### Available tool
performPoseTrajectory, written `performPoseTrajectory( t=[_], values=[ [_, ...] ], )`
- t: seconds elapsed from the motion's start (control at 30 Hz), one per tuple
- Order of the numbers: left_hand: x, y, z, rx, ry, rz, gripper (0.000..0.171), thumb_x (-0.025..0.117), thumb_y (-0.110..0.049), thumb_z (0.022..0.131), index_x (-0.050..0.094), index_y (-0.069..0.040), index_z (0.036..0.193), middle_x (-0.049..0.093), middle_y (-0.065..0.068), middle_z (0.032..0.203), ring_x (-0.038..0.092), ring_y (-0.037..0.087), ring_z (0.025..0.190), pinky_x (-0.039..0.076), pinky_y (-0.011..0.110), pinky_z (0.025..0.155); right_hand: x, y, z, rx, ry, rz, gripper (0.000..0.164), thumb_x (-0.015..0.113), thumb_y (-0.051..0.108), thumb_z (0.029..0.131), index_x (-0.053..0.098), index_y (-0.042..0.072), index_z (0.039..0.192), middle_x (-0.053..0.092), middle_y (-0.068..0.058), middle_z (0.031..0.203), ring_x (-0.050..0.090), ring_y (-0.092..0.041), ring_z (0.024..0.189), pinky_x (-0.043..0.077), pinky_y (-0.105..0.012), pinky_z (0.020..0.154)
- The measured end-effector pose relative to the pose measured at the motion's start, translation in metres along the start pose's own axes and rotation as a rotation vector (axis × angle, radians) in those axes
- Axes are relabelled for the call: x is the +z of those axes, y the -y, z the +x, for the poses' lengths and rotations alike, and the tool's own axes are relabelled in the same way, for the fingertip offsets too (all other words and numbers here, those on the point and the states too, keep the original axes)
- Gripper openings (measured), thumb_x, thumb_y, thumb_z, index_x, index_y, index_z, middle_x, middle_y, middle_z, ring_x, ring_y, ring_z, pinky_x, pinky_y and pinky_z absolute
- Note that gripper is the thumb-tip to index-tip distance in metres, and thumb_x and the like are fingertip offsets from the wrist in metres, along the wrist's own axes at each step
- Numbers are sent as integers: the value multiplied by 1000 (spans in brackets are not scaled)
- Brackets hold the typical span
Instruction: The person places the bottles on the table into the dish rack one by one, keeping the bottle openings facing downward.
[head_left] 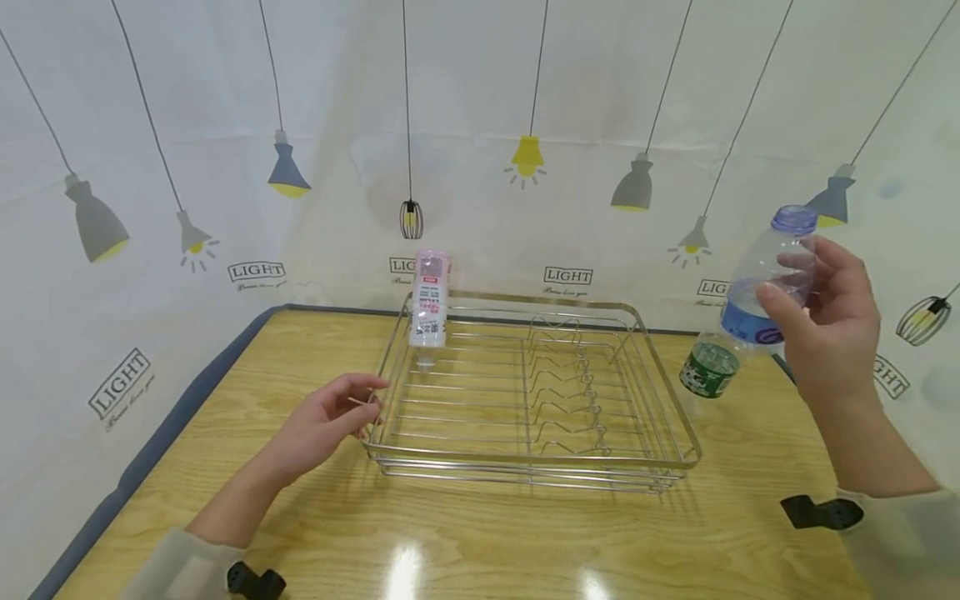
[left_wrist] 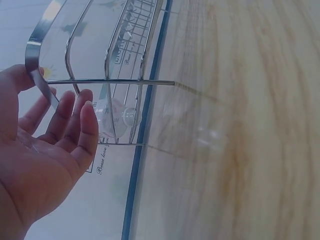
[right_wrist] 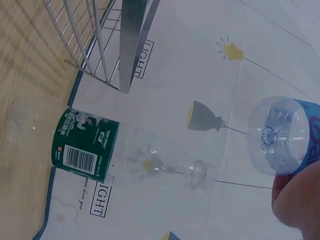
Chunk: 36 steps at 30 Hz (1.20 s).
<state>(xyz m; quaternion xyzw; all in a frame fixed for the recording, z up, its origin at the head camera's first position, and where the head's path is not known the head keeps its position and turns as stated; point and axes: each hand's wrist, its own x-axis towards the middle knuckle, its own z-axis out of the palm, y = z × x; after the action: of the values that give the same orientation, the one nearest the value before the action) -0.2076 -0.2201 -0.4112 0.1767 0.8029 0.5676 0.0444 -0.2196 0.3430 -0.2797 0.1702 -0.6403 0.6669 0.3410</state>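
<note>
Looking down, we see our right hand [head_left: 840,321] raised at the right, gripping the blue bottle [head_left: 750,292], thumb on the near side and fingers round the far side. The bottle tilts, its purplish neck uppermost and leaning right. In the right wrist view, its clear base shows at the edge, apart from the green bottle [head_left: 708,367] below it. That one stands upright on the table [head_left: 465,533], just beyond the right side of the wire rack [head_left: 525,459].

Our left hand [head_left: 326,421] is at the rack's left rim [left_wrist: 33,56], palm sideways, its fingers loosely bent and a gap between them and the thumb. We cannot tell whether the fingertips touch the metal.

The rack sits on the table in front of us, a row of bent-wire dividers [head_left: 587,379] along its right half. Inside, near the back left corner, the pink bottle [head_left: 430,308] is upside down, neck toward the rack's floor, its base rising above the rim.

Behind it all hangs a pale backdrop [head_left: 465,67] printed with lamps [head_left: 528,154] and the word LIGHT [head_left: 567,277]. A dark blue border [head_left: 142,458] runs along the table's left side, and we wear pale sleeves [head_left: 900,533].
</note>
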Motion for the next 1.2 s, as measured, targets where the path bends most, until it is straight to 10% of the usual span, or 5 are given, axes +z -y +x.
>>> performPoseTrajectory(
  t=[0.3, 0.67, 1.2],
  values=[
    [-8, -4, -5, -9, -46, 39, 41, 68, -23, 110, 61, -4, 145, 67, 22, 127, 71, 14, 101, 63, 33, 86, 30, -9, -15, 32, 146, -281, 59, 69, -2, 99, 59, 20, 153, 66, 8, 132, 59, -11, 111, 52, -9, 87],
    [-10, -29, 4, 39, -142, 117, 34, 70, -23, 109, 66, -8, 139, 69, 16, 122, 69, 19, 103, 62, 28, 83, 67, -17, -31, 102, 372, -374, 65, 70, 7, 104, 48, 23, 163, 60, 12, 135, 61, -10, 114, 59, -12, 85],
    [30, -72, 36, 142, -60, 11, 31, 72, -16, 106, 68, -9, 135, 71, 14, 116, 69, 20, 94, 60, 26, 78, 100, -21, -44, 73, 498, -401, 67, 77, 6, 100, 47, 13, 160, 62, -12, 137, 62, -8, 116, 52, -11, 96]
  ],
)
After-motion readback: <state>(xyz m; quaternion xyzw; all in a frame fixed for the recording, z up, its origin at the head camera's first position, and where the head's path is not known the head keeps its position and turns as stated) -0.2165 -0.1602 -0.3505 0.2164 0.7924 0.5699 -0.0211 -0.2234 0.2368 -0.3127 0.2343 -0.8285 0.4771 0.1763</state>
